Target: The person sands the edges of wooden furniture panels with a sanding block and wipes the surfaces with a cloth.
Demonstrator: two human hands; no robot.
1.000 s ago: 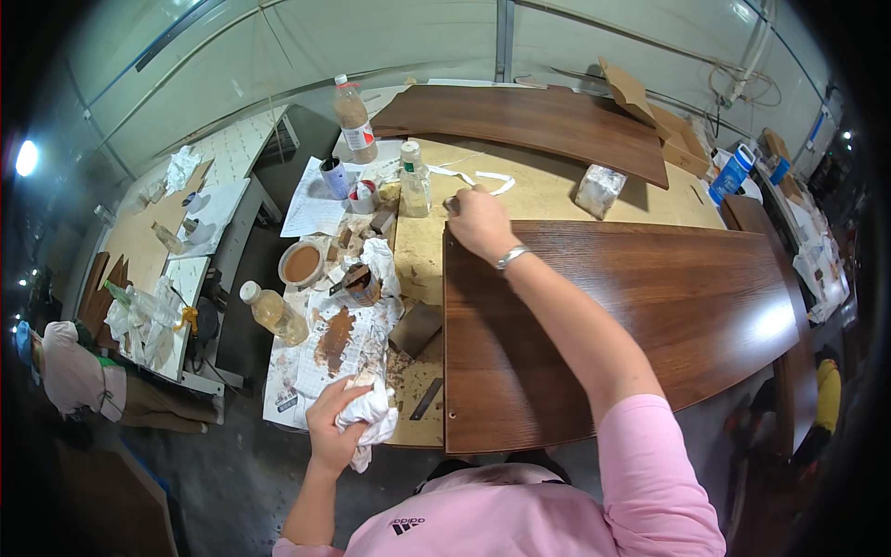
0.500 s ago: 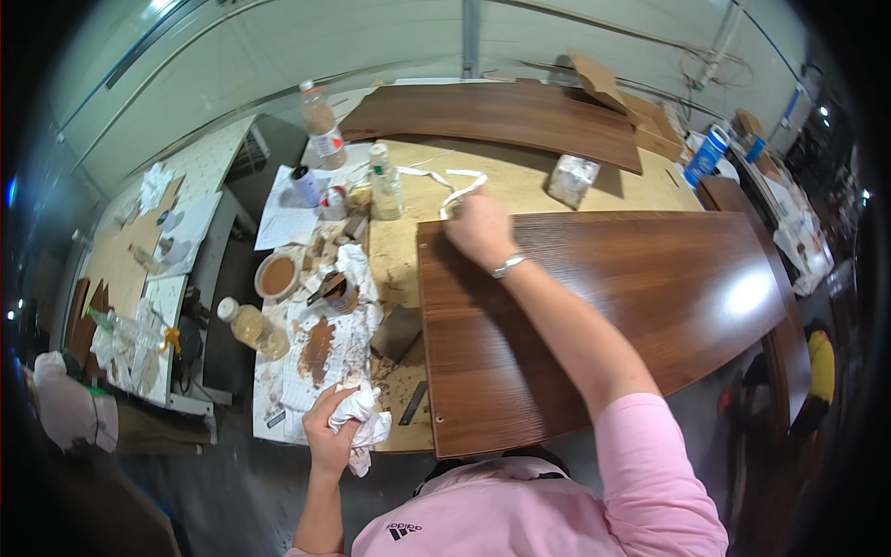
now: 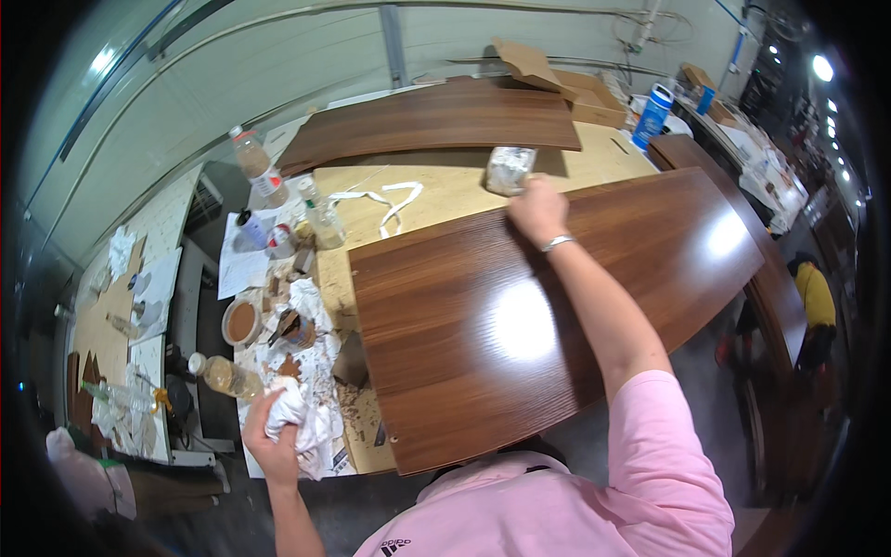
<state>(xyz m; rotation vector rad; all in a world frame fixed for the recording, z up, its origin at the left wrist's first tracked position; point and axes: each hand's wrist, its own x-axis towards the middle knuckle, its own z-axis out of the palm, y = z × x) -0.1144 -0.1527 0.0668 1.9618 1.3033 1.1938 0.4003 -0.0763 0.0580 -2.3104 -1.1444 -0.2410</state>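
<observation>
the left hand (image 3: 275, 436) holds a crumpled white rag (image 3: 299, 420) with closed fingers, near the front left corner of the dark glossy wood panel (image 3: 548, 306). the right hand (image 3: 536, 210) rests on the panel's far edge, fingers curled over it, just beside a small clear bag (image 3: 509, 169) on the pale worktop (image 3: 445, 190). the panel's right end reaches out past the worktop.

A furniture workshop: large dark veneered wooden panels (image 3: 557, 297) lie across a bare plywood desk (image 3: 445, 190), with bottles of liquid (image 3: 320, 215), a bowl of brown stain (image 3: 241, 322), stained rags (image 3: 311, 306), cardboard boxes (image 3: 557, 79) and plain grey walls.
</observation>
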